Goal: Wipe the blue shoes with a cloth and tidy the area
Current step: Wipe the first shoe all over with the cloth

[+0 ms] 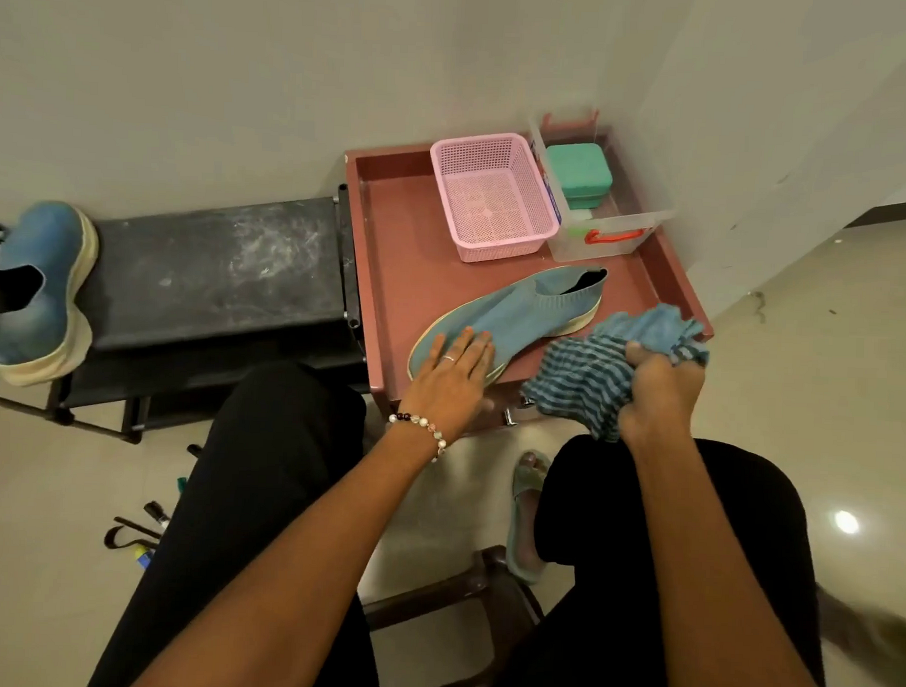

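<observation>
- One blue shoe (508, 314) lies on its side in the reddish-brown tray (393, 228), centre-right of the frame, toe toward lower left and opening toward the right.
- The left hand (452, 376) rests flat on the toe end, fingers straight, pressing rather than gripping.
- The right hand (660, 389) is clenched round a bunched striped cloth (583, 378), held at the tray's near right corner, just beside the shoe's heel end.
- The second blue shoe (37, 287) sits on the black bench (212, 268) at the far left of the frame, well apart from the tray.
- Handling, as I judge it: the knit upper looks soft and collapsible, so the shoe is probably light and will skid on the smooth tray unless pinned at the toe or held by the firmer pale sole (the collar would likely just stretch). The cloth is limp and needs bunching to give a firm wiping face.
- Hard to make out: the shoe's underside and far side are hidden, so any remaining dirt there cannot be judged; the left shoe is cut off by the frame edge; the right fingertips are buried in cloth; small items on the floor at lower left are too blurred to name.
- A pink basket (492, 195) and a clear box (600, 194) stand at the tray's back.
</observation>
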`<action>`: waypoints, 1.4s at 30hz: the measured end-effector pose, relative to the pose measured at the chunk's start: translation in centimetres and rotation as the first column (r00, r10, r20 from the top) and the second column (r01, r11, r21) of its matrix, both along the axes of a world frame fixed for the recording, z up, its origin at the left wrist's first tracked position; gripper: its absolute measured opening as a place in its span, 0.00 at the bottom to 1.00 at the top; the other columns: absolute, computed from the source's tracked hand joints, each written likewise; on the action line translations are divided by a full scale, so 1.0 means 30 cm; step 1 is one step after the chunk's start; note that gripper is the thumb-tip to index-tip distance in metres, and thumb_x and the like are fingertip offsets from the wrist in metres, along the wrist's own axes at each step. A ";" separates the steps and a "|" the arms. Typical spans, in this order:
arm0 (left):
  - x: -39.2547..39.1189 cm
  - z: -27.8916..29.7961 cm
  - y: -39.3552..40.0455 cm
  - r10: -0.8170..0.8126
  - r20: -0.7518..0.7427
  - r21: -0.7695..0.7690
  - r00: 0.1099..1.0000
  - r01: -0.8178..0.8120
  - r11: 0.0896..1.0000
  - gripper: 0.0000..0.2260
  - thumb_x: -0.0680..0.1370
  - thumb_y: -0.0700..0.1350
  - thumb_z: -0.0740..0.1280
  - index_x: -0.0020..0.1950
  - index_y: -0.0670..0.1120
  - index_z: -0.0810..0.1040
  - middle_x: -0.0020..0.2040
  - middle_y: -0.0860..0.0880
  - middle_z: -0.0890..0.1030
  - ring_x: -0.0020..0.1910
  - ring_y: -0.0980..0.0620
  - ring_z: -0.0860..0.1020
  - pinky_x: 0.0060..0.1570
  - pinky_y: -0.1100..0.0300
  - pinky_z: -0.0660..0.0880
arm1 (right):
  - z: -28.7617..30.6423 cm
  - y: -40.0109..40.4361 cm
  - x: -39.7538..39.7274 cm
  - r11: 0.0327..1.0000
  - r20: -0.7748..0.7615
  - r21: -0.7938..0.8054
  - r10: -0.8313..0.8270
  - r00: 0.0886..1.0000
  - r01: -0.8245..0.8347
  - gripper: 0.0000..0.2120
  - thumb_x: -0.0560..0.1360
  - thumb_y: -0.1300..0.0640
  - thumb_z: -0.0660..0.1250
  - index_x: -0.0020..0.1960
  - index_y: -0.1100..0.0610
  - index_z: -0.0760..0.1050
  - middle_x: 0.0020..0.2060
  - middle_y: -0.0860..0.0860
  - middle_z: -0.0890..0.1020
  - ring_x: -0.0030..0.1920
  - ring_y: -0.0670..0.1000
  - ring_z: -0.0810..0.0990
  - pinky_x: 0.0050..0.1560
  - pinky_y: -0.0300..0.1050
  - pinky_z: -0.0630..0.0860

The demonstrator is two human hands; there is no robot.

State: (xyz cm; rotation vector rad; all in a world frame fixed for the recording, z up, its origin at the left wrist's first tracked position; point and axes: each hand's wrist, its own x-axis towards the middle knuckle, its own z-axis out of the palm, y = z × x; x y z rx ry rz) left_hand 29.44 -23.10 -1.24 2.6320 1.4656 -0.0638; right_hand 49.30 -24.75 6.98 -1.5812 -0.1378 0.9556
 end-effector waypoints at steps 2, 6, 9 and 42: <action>-0.027 -0.043 0.002 0.057 -0.123 -0.024 0.991 -0.060 0.998 0.37 0.79 0.53 0.60 0.78 0.45 0.40 0.79 0.50 0.40 0.77 0.43 0.41 0.72 0.46 0.36 | -0.013 0.003 -0.052 0.996 0.294 -0.030 0.084 0.952 -0.078 0.11 0.74 0.65 0.66 0.56 0.59 0.72 0.49 0.52 0.80 0.47 0.53 0.81 0.47 0.46 0.79; -0.039 -0.098 -0.015 0.104 -0.060 0.081 0.993 -0.099 0.992 0.31 0.79 0.37 0.52 0.76 0.44 0.36 0.78 0.49 0.40 0.77 0.40 0.44 0.72 0.48 0.38 | -0.084 0.008 -0.159 0.855 0.743 -0.217 0.458 0.488 -0.470 0.08 0.74 0.64 0.65 0.52 0.65 0.75 0.46 0.61 0.81 0.47 0.61 0.80 0.47 0.52 0.76; -0.025 -0.123 -0.007 0.087 -0.043 0.117 0.995 -0.081 0.990 0.26 0.79 0.39 0.55 0.77 0.42 0.51 0.78 0.44 0.53 0.76 0.39 0.52 0.74 0.48 0.45 | -0.178 0.006 -0.243 0.408 0.625 -0.670 0.760 -0.176 -0.620 0.23 0.70 0.70 0.59 0.66 0.70 0.69 0.65 0.68 0.70 0.67 0.69 0.67 0.68 0.63 0.62; -0.045 -0.054 0.019 0.046 -0.142 -0.022 0.989 -0.050 0.999 0.29 0.79 0.28 0.48 0.75 0.35 0.37 0.77 0.37 0.38 0.76 0.41 0.40 0.73 0.50 0.38 | -0.239 0.175 -0.057 0.415 0.463 -0.879 0.625 -0.628 -0.235 0.24 0.68 0.66 0.68 0.64 0.65 0.71 0.61 0.62 0.75 0.68 0.60 0.68 0.71 0.62 0.57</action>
